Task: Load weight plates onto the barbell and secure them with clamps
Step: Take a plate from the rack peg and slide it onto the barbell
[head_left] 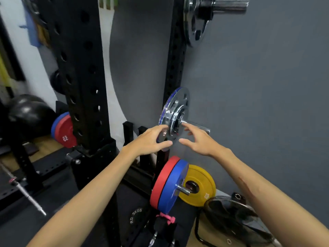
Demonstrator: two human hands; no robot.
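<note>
Chrome plates (175, 111) stacked on horizontal storage peg (197, 126), axis pointing right. Left hand (151, 139) touches the rim; right hand (199, 139) open, just beside, empty.

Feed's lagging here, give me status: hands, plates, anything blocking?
Left hand open, fingers on chrome plates. Right hand open beside them, no grip yet. Storage peg end clear.
</note>
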